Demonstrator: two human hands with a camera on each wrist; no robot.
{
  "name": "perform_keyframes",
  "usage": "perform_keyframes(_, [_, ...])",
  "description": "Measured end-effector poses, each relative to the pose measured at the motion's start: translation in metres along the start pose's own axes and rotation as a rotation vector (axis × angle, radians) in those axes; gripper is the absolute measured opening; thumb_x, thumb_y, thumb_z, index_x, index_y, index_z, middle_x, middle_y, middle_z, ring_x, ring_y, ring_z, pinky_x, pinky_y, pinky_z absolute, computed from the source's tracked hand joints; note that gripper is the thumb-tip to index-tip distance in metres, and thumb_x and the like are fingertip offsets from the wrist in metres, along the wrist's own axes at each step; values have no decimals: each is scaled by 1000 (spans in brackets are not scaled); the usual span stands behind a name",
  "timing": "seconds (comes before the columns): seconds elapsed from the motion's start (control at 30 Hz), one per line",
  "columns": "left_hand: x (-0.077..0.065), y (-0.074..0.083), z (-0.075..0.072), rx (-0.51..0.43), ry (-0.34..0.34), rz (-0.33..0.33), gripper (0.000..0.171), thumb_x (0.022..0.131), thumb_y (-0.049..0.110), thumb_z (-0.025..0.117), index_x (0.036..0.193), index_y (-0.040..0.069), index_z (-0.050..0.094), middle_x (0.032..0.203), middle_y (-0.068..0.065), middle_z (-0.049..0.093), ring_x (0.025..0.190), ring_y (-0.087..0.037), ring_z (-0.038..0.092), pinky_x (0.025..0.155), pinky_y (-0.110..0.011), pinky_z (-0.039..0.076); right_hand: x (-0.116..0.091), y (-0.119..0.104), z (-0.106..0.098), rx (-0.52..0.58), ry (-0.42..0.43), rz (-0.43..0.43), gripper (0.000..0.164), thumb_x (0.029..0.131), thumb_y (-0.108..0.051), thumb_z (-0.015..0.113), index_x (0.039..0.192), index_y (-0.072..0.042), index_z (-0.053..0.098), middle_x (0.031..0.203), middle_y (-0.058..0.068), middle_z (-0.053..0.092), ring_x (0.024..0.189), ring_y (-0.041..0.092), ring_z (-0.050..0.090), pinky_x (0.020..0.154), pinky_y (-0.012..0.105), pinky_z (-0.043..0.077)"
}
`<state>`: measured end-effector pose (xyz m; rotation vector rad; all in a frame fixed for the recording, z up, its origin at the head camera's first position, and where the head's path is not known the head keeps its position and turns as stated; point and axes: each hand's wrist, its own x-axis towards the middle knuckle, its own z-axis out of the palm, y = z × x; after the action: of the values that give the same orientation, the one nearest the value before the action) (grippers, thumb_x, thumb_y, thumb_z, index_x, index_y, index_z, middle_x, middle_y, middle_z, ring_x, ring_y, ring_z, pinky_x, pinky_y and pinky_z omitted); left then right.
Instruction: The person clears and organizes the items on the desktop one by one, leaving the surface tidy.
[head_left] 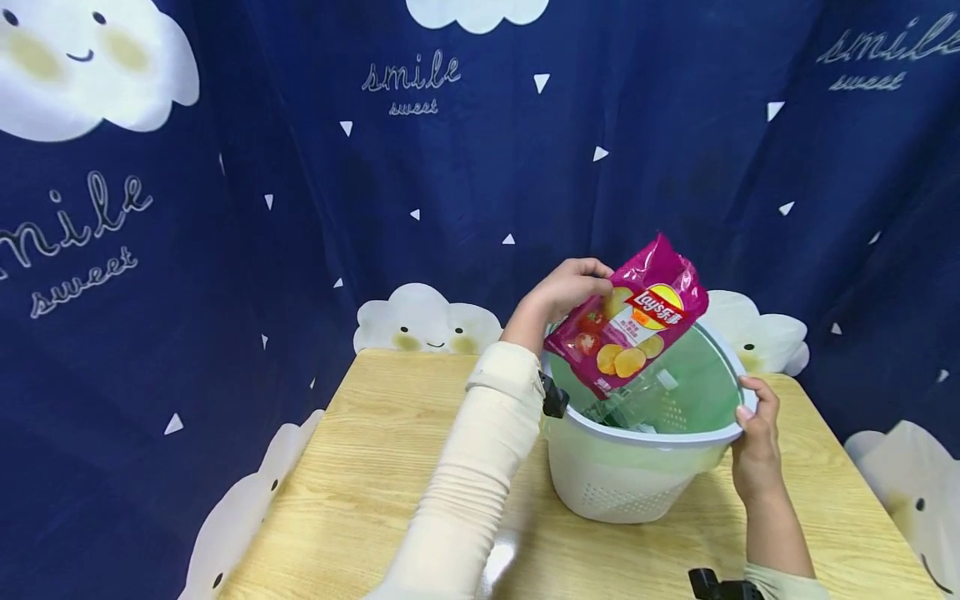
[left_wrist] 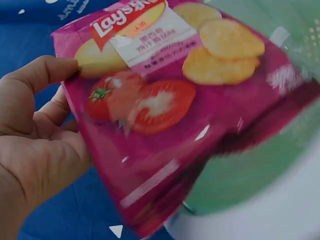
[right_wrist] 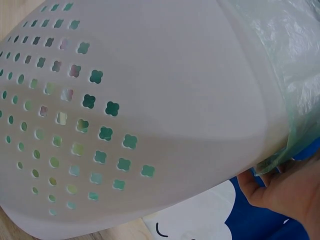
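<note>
A magenta Lay's chip bag [head_left: 626,321] is held by its side edge in my left hand [head_left: 567,290], tilted over the mouth of a white bin [head_left: 622,487]. In the left wrist view the thumb and fingers of that hand [left_wrist: 42,120] pinch the bag [left_wrist: 160,110], which shows tomatoes and chips. My right hand [head_left: 759,437] grips the bin's rim on the right. A green plastic liner [head_left: 705,375] lines the bin and folds over its outside. Inside lies a clear plastic bottle [head_left: 645,396]. From the right wrist, the bin's perforated wall [right_wrist: 190,90] fills the view.
The bin stands on a light wooden table [head_left: 420,417]. Behind the table hangs a dark blue curtain [head_left: 465,175] with white clouds and small triangles. Dark wrist cameras are strapped over the pale sleeves [head_left: 480,467].
</note>
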<state>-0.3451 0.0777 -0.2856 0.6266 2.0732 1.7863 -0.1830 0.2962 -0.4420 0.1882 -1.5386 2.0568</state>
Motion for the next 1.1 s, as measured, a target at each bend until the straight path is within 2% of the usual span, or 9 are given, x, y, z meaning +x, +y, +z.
perform_keyframes(0.17, [1, 7, 3, -68, -45, -73, 21, 83, -8, 57, 101, 2, 58, 86, -11, 56, 74, -21, 56, 60, -35, 50, 0, -1, 0, -11, 7, 14, 35, 90, -15, 38, 124, -20, 43, 121, 8, 36, 98, 18, 42, 77, 22, 38])
perform_keyframes(0.27, [3, 10, 5, -22, -76, -103, 27, 81, -9, 59, 103, 6, 59, 92, -12, 58, 77, -24, 58, 62, -35, 51, 0, -2, 0, -24, 9, 21, 36, 89, -16, 38, 125, -20, 43, 123, 6, 34, 100, 18, 40, 77, 22, 37])
perform_keyframes(0.37, [6, 10, 8, 7, -105, -131, 25, 81, -7, 61, 101, 7, 60, 92, -11, 59, 73, -23, 58, 60, -34, 50, -1, -4, 0, -35, 6, 28, 37, 89, -16, 38, 126, -20, 42, 125, 5, 32, 102, 18, 39, 78, 23, 36])
perform_keyframes(0.53, [6, 11, 14, 80, -163, -245, 22, 81, -8, 64, 94, 9, 58, 89, -10, 59, 64, -21, 54, 54, -34, 47, -1, -4, 0, -42, 5, 26, 37, 90, -17, 37, 126, -19, 41, 125, 5, 32, 103, 19, 37, 79, 24, 34])
perform_keyframes(0.63, [6, 10, 15, 142, -203, -319, 25, 78, -7, 68, 94, 10, 59, 89, -9, 60, 66, -21, 53, 60, -38, 49, 0, -3, -1, -20, 1, 14, 36, 90, -16, 37, 126, -19, 42, 124, 6, 33, 102, 18, 38, 79, 23, 35])
perform_keyframes(0.7, [6, 10, 16, 174, -221, -353, 25, 79, -5, 69, 96, 11, 60, 90, -8, 62, 73, -23, 57, 67, -43, 51, 1, -2, -2, 1, -6, 6, 36, 90, -15, 38, 125, -19, 42, 123, 7, 34, 101, 18, 40, 78, 23, 36])
perform_keyframes(0.8, [5, 7, 15, 199, -243, -369, 26, 83, 0, 67, 106, 12, 61, 91, -6, 65, 87, -27, 60, 77, -49, 48, 1, -1, -3, 10, -11, -3, 35, 90, -15, 38, 124, -19, 43, 122, 7, 36, 100, 18, 41, 78, 22, 37])
perform_keyframes(0.9, [5, 5, 15, 195, -243, -365, 24, 86, 2, 64, 108, 12, 62, 92, -5, 67, 98, -31, 59, 83, -49, 46, 2, -1, -4, 3, -13, -2, 35, 90, -15, 38, 125, -18, 42, 124, 7, 35, 102, 18, 40, 78, 22, 37])
perform_keyframes(1.1, [6, 0, 18, 205, -240, -355, 18, 86, 4, 64, 100, 15, 64, 91, -3, 68, 94, -30, 59, 82, -47, 46, 1, 0, -5, -26, -9, 12, 35, 90, -16, 37, 125, -19, 42, 126, 6, 33, 105, 17, 38, 78, 21, 36])
